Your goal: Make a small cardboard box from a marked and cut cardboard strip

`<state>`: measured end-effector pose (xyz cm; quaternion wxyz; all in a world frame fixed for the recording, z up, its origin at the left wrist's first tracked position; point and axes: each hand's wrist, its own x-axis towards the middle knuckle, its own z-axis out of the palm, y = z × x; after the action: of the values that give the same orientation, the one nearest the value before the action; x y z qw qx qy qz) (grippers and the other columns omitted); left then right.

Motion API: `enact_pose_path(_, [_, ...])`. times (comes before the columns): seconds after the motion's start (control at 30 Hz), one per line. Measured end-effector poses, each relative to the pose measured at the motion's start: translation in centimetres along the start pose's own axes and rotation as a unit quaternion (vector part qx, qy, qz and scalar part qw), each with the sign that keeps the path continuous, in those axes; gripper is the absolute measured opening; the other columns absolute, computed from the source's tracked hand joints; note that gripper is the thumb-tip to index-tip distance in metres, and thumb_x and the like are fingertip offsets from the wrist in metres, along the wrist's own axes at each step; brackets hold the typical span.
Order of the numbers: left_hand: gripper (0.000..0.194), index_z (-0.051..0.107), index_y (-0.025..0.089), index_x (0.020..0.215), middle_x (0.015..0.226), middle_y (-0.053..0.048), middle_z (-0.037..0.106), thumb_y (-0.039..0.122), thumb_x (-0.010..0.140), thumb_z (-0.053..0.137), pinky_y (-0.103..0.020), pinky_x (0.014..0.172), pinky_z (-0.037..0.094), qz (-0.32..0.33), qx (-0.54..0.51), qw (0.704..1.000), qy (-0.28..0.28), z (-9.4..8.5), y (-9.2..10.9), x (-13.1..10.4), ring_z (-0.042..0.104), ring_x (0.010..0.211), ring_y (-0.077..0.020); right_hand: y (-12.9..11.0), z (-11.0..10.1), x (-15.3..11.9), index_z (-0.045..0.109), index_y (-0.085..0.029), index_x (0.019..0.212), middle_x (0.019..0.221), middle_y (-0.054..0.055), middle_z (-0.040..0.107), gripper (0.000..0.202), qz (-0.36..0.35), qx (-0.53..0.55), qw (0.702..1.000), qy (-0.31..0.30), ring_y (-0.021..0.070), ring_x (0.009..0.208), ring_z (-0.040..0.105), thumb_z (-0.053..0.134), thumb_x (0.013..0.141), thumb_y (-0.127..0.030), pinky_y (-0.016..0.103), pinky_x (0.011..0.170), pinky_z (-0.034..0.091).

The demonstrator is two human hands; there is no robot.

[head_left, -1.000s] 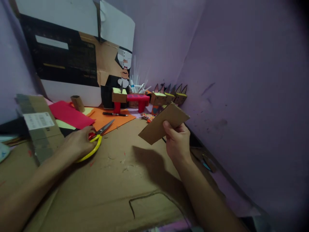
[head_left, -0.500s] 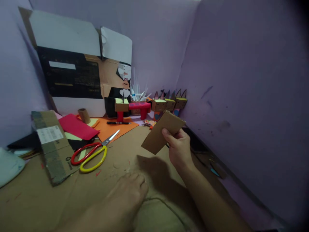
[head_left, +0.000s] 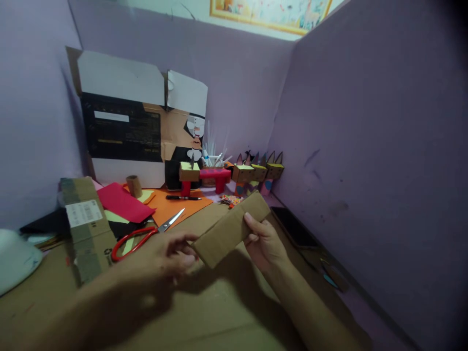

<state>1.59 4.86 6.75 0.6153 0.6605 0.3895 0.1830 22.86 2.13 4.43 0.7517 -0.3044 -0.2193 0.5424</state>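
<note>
A flat piece of brown cardboard [head_left: 229,229] is held up at a slant above the work surface. My right hand [head_left: 265,241] grips its right side, thumb on the near face and fingers behind. At the cardboard's lower left corner is my left hand [head_left: 170,256], with loosely bent fingers set apart; whether a fingertip touches the corner I cannot tell. Red-handled scissors [head_left: 137,239] lie just beyond my left hand, which covers part of them. Their blades point away to the right.
A taped cardboard box piece [head_left: 87,229] lies left, near red paper [head_left: 126,201] and a cardboard tube [head_left: 134,186]. Behind are orange paper [head_left: 175,204], a black pen [head_left: 183,198] and several box-headed figures [head_left: 259,172]. A dark tablet-like slab [head_left: 294,226] lies along the right wall.
My left hand has risen from the work surface to the cardboard's left corner. The cardboard has turned and come slightly lower in my right hand. The view has tilted upward.
</note>
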Motion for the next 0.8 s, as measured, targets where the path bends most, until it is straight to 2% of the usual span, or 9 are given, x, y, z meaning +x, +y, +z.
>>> enact_pose_path(0.07, [0.047,0.054,0.017,0.104,0.085,-0.004,0.062,0.044,0.067,0.067,-0.018,0.042,0.041,0.012,-0.062,0.998,-0.012,2.7,-0.7,1.5,0.056,0.052,-0.0096,0.2,0.0,-0.1,0.065,-0.018,0.075,0.068,-0.002,0.07,0.022,0.024,0.008,1.0,0.01,0.0146,0.064,0.065,0.075,0.056,-0.014,0.024,0.059,0.051])
enact_pose_path(0.17, [0.042,0.054,0.013,0.085,0.07,-0.003,0.061,0.052,0.07,0.06,-0.02,0.04,0.041,0.055,-0.105,0.99,0.08,3.7,-1.4,2.0,0.052,0.043,-0.0086,0.2,0.0,0.0,0.064,-0.019,0.078,0.071,0.001,0.071,0.025,0.037,-0.01,0.999,-0.011,0.0204,0.077,0.066,0.075,0.055,-0.017,0.029,0.065,0.052])
enact_pose_path(0.3, [0.035,0.055,0.013,0.069,0.046,0.003,0.052,0.048,0.072,0.057,-0.016,0.035,0.027,0.067,-0.016,0.99,0.119,1.0,-0.7,0.5,0.038,0.033,-0.0049,-1.7,-0.8,0.7,0.061,-0.024,0.09,0.097,0.003,0.069,0.036,-0.069,-0.093,0.993,-0.025,0.0229,0.098,0.062,0.077,0.058,-0.03,0.038,0.086,0.047])
enact_pose_path(0.37, [0.033,0.054,0.014,0.069,0.056,0.001,0.057,0.047,0.071,0.057,-0.016,0.033,0.024,0.073,0.027,0.994,0.076,-0.5,0.1,-0.3,0.037,0.034,-0.0038,-2.9,-1.4,0.9,0.06,-0.026,0.098,0.111,0.003,0.064,0.044,-0.182,-0.19,0.964,-0.028,0.022,0.106,0.057,0.077,0.059,-0.035,0.037,0.093,0.042])
enact_pose_path(0.4, [0.033,0.054,0.014,0.068,0.058,0.002,0.056,0.046,0.072,0.056,-0.016,0.034,0.023,0.082,0.051,0.995,0.036,-1.0,0.6,-0.6,0.037,0.035,-0.0038,-3.2,-1.5,0.7,0.06,-0.024,0.104,0.116,0.006,0.062,0.048,-0.174,-0.27,0.944,-0.08,0.0231,0.111,0.053,0.077,0.06,-0.035,0.038,0.097,0.038])
enact_pose_path(0.5, [0.03,0.052,0.015,0.061,0.052,0.004,0.048,0.041,0.075,0.053,-0.016,0.037,0.024,0.123,0.119,0.985,-0.027,-0.9,1.7,-0.5,0.036,0.039,-0.0045,-2.8,-1.1,-0.6,0.058,-0.021,0.114,0.111,0.009,0.065,0.061,-0.019,-0.351,0.896,-0.273,0.0249,0.104,0.057,0.075,0.06,-0.044,0.038,0.092,0.04])
enact_pose_path(0.6, [0.029,0.055,0.016,0.069,0.054,0.005,0.047,0.043,0.078,0.049,-0.017,0.039,0.028,0.119,0.105,0.987,0.009,0.8,1.3,0.4,0.039,0.041,-0.0064,-1.1,-0.2,-2.0,0.065,-0.016,0.101,0.086,0.004,0.069,0.048,0.16,-0.373,0.835,-0.372,0.0201,0.078,0.063,0.074,0.061,-0.041,0.028,0.068,0.048])
enact_pose_path(0.73, [0.033,0.059,0.02,0.084,0.069,0.0,0.059,0.041,0.087,0.034,-0.021,0.054,0.04,0.082,0.197,0.953,0.217,2.2,-2.5,-0.3,0.054,0.061,-0.0129,-0.2,0.2,-1.8,0.066,-0.014,0.085,0.069,0.001,0.066,0.036,0.138,-0.354,0.898,-0.222,0.0151,0.062,0.059,0.075,0.059,-0.037,0.025,0.059,0.046])
enact_pose_path(0.8, [0.028,0.058,0.02,0.07,0.069,0.0,0.063,0.037,0.084,0.04,-0.021,0.06,0.041,0.082,0.316,0.931,0.164,1.8,-5.2,-2.3,0.056,0.065,-0.0138,-0.3,0.1,-1.3,0.065,-0.015,0.083,0.07,0.002,0.067,0.035,0.132,-0.325,0.922,-0.166,0.0154,0.061,0.059,0.076,0.057,-0.035,0.027,0.06,0.047])
